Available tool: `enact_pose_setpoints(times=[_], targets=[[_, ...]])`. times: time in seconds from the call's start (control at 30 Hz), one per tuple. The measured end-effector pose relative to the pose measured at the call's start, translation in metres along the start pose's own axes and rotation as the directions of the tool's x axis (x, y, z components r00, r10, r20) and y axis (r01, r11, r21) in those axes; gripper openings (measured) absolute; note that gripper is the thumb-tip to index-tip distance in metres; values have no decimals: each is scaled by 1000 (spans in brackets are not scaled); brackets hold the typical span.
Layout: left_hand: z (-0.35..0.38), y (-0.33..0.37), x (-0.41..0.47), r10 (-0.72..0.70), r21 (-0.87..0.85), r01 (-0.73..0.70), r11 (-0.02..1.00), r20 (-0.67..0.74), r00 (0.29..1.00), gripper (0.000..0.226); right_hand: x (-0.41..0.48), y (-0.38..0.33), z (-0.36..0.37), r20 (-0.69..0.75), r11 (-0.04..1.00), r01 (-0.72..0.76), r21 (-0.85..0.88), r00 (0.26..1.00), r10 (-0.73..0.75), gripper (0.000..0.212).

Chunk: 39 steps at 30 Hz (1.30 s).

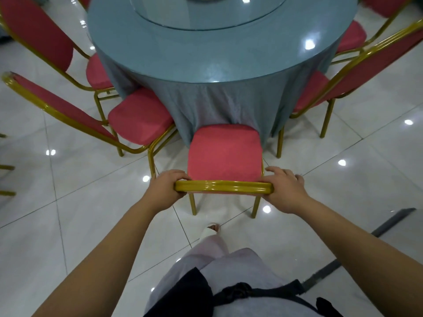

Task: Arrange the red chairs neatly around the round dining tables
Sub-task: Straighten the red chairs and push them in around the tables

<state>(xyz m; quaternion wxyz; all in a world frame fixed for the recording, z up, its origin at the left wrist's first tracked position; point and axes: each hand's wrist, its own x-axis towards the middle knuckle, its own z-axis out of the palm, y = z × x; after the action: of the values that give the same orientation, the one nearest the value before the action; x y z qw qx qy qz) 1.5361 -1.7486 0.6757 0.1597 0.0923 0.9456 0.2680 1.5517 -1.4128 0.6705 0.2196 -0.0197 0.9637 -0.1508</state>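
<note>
Now our left hand (pixel 168 191) and right hand (pixel 285 191) clamp the nine-to-three back rail (pixel 224 186) of the red chair (pixel 225 154) evenly, the bench (pixel 206 53) lying at twelve o'clock.

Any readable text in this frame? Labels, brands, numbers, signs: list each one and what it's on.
None: no words, numbers, logos or signs show anywhere.
Checked: the chair gripped by the left hand and right hand, the table, its glass turntable, the floor tiles and the black bag. All are plain.
</note>
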Motion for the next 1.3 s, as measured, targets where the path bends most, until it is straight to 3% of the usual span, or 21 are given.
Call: enact_pose_setpoints(times=[0.13, 0.27, 0.4, 0.47, 0.6, 0.7, 1.1, 1.3], targets=[[-17, -2, 54, -6, -30, 6, 1000, -10, 1000, 32, 48, -10, -24, -63, 991, -132, 40, 989, 134, 37], [-33, -7, 102, -34, -65, 32, 997, -31, 999, 39, 80, -30, -37, -198, 943, -311, 117, 923, 329, 65], [-25, -8, 115, -70, 55, 76, 996, -91, 993, 86, 76, -52, -16, -258, 939, -243, 245, 917, 304, 102], [-13, -8, 99, 12, 33, -6, 999, -192, 981, 89, 71, -58, -2, -275, 948, -232, 219, 917, 288, 109], [-8, -14, 90, 108, 9, -108, 994, -208, 972, 83, 76, -55, -1, -327, 936, -227, 270, 892, 311, 112], [-13, -8, 100, 114, 3, -114, 993, -153, 982, 86, 85, -46, -9, -352, 950, -244, 196, 886, 300, 114], [-23, 0, 129, 130, -15, -131, 991, -21, 991, 89, 115, -20, -38, -248, 951, -258, 168, 923, 294, 113], [-46, 11, 142, 81, -119, -71, 990, 90, 993, 73, 108, -8, -50, -158, 961, -181, 210, 964, 216, 100]])
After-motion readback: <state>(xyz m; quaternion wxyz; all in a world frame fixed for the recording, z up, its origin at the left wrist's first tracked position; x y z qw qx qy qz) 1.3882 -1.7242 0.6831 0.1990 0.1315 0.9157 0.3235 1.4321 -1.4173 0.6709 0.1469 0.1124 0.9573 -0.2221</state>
